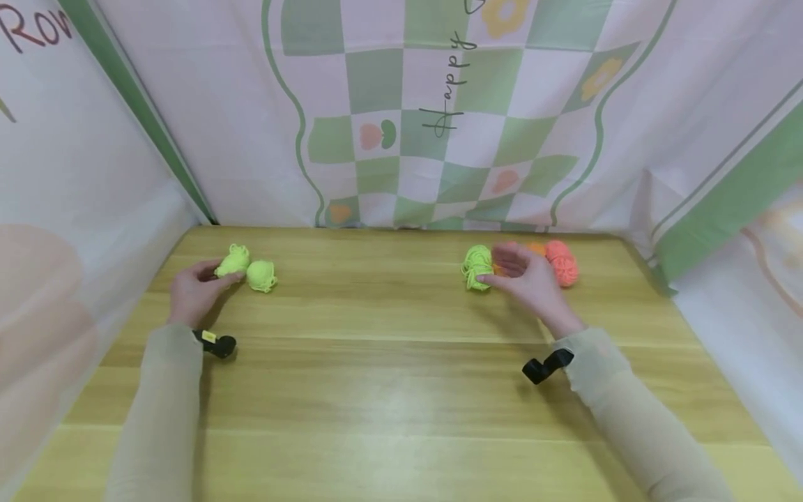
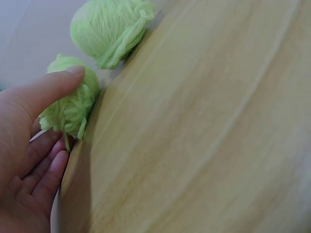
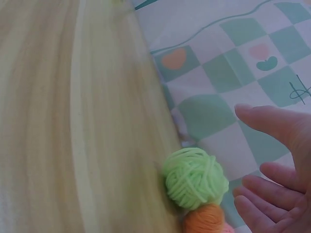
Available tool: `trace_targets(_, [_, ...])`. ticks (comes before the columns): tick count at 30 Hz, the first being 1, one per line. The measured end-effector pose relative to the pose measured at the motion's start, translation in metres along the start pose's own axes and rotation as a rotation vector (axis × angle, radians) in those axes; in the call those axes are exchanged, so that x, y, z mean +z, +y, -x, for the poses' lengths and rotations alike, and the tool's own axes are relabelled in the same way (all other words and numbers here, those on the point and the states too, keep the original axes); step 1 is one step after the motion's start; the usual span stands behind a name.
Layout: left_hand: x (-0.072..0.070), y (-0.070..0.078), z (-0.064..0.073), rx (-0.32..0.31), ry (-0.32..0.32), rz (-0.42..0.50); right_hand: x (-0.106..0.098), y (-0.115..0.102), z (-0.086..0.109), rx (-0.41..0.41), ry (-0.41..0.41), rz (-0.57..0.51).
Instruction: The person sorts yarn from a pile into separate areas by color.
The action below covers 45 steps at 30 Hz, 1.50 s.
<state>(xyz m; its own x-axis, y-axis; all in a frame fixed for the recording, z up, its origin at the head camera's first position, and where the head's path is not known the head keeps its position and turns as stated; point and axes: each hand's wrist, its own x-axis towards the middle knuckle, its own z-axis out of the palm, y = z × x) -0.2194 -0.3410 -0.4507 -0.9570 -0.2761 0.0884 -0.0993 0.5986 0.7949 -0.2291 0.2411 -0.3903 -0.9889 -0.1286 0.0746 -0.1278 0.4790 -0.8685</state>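
Observation:
At the table's far left, my left hand (image 1: 197,289) holds a yellow-green yarn ball (image 1: 233,259) between thumb and fingers. The left wrist view shows the thumb laid across this ball, with the fingertips low beside it. A second yellow-green yarn ball (image 1: 261,276) sits just right of it. Over on the right, my right hand (image 1: 533,282) hovers with thumb and fingers spread beside a green yarn ball (image 3: 194,177). In the right wrist view a gap shows between hand and ball. Partly hidden behind this hand are an orange yarn ball (image 3: 204,219) and a coral yarn ball (image 1: 562,263).
The wooden table (image 1: 376,390) ends at the back against a hanging cloth (image 1: 426,84) with green checks. White cloth also hangs along both sides. Each wrist wears a black camera mount, such as the right mount (image 1: 548,366).

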Motion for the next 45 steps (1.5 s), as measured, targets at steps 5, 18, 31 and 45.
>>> trace_targets(5, [-0.001, 0.0, 0.003, -0.001, -0.004, -0.002, 0.005, 0.006, 0.002, 0.006, 0.017, 0.001])
trace_targets(18, [-0.002, 0.001, 0.004, -0.007, 0.01, -0.004, 0.018, 0.012, 0.001, -0.004, 0.004, -0.016])
trace_targets(31, [0.0, 0.003, 0.003, -0.008, -0.003, -0.005, 0.028, 0.011, -0.007, -0.022, -0.041, 0.068])
trace_targets(45, [0.0, -0.002, 0.0, -0.003, -0.005, -0.002, 0.048, 0.007, -0.007, -0.083, -0.218, 0.037])
